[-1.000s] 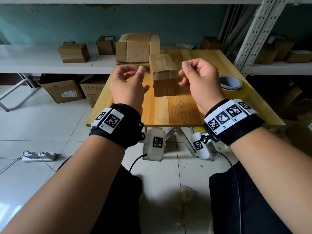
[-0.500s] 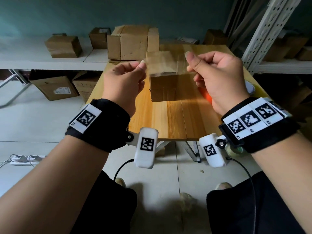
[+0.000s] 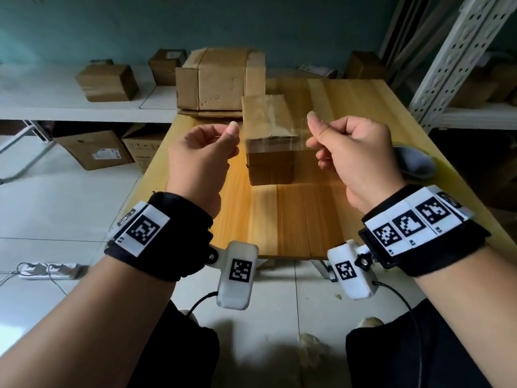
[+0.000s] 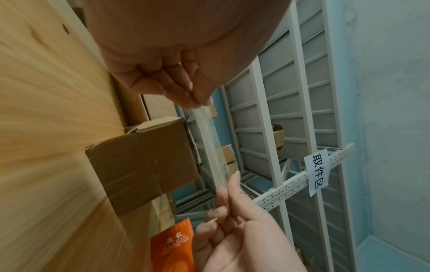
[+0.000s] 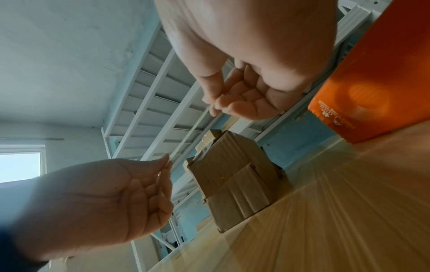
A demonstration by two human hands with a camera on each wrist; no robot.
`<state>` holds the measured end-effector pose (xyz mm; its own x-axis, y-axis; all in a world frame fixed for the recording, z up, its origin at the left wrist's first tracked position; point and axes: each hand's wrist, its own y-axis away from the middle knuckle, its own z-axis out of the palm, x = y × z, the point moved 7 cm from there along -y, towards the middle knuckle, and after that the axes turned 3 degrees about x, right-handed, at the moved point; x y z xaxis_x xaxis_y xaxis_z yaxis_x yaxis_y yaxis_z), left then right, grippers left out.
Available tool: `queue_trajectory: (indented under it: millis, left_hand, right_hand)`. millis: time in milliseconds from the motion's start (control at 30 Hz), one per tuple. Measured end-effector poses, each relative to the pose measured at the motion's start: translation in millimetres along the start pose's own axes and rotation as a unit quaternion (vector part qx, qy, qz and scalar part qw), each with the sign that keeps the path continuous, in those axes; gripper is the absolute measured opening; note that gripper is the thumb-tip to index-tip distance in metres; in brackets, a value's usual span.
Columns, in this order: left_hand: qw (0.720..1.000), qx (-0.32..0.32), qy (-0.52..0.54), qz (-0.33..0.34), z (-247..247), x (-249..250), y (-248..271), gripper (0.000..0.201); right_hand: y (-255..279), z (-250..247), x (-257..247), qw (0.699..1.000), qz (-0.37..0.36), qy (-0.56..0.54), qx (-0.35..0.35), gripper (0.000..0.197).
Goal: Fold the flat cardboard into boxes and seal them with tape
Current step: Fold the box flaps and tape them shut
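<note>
With the left hand (image 3: 200, 152) and right hand (image 3: 354, 152) each pinching an end of the clear tape strip (image 3: 272, 134) in their fingers above the small box (image 3: 270, 141), slack could let it twist, stick to itself, or land crooked off the seam

Background's a light wooden tabletop (image 3: 293, 219) up against a teal painted wall (image 3: 279, 23). A white perforated metal shelf upright (image 3: 453, 57) stands on the right, with a white power strip (image 3: 47, 271) lying on the pale tiled floor (image 3: 56, 205). There's an orange printed packet (image 4: 173, 248) too, maybe a bag.
</note>
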<state>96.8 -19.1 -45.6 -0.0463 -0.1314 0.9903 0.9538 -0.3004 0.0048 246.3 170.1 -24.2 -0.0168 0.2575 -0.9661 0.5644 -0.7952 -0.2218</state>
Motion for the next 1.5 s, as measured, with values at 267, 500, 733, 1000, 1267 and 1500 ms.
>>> queue_trajectory:
  millis: [267,500,733,1000,1267,1500]
  left_hand:
    - [1.000,-0.003,0.003,-0.014,-7,-1,-8,0.025]
    - [1.000,0.006,0.010,-0.022,-4,-6,-12,0.012]
    - [0.999,0.000,-0.024,-0.030,1,-11,-12,0.012]
    - [0.998,0.002,0.005,-0.058,7,-16,-9,0.012]
    - [0.997,0.001,0.041,-0.065,7,-11,-7,0.013]
    - [0.996,0.019,0.028,-0.088,7,-17,-10,0.012]
  right_hand:
    - [-1,6,0,1.000,0.015,-0.011,-0.015,0.029]
    - [-9,12,6,0.999,0.030,-0.019,-0.026,0.030]
    - [-17,12,12,0.998,0.039,-0.032,-0.037,0.028]
    - [-18,13,19,0.995,0.067,-0.053,-0.044,0.025]
    - [-15,14,24,0.988,0.112,-0.101,-0.042,0.022]
    - [-17,18,31,0.984,0.141,-0.105,-0.038,0.026]
